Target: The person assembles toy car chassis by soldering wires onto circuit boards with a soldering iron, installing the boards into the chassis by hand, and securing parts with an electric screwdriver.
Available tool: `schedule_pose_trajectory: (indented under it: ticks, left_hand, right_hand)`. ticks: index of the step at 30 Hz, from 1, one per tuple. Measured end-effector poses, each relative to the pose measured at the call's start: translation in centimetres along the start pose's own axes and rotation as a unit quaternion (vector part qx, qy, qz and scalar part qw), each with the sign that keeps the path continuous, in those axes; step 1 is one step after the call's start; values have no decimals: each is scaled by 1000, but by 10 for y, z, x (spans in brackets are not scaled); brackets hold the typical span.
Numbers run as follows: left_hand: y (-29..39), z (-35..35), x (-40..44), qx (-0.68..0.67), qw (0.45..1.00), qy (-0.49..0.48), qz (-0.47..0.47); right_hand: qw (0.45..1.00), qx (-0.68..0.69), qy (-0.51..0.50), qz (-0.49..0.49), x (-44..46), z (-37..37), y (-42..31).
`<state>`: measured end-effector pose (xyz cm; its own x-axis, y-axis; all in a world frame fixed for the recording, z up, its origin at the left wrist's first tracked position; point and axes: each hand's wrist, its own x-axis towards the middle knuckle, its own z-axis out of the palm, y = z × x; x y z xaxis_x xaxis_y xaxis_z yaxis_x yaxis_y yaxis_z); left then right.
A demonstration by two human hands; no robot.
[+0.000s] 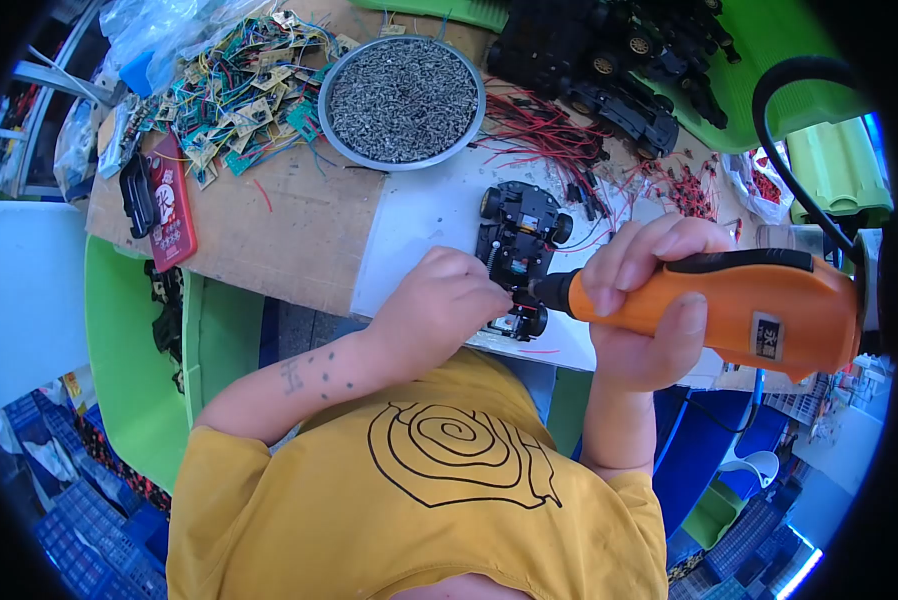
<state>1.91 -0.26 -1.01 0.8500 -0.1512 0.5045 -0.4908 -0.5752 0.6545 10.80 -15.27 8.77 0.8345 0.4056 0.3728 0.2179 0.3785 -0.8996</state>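
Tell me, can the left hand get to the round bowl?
Probably yes. The left hand is at the toy car, but the bowl sits just beyond, and nothing seems to stand between hand and bowl.

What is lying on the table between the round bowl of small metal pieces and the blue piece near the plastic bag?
A heap of small circuit boards with coloured wires lies there, in the head view.

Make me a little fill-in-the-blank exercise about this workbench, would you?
1. The right hand grips a power tool coloured mostly ____.
2. The ____ hand is at the black car chassis.
3. The bowl of small metal pieces has a ____ outline.
4. The thin wires just right of it are mostly ____.

Missing words: orange; left; round; red.
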Motion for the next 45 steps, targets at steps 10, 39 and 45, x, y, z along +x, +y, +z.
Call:
schedule_pose_trajectory:
  ticks: [10,39,45]
  left_hand:
    - [4,1,-1,10,1000,-8,11]
    - [20,4,7,89,992,5,-85]
    - [14,-3,1,8,996,-18,-91]
  right_hand:
    - [1000,-25,2,14,-4,6,2]
    - [996,80,-17,20,-22,6,-21]
    - [998,12,1,-56,-19,2,-11]
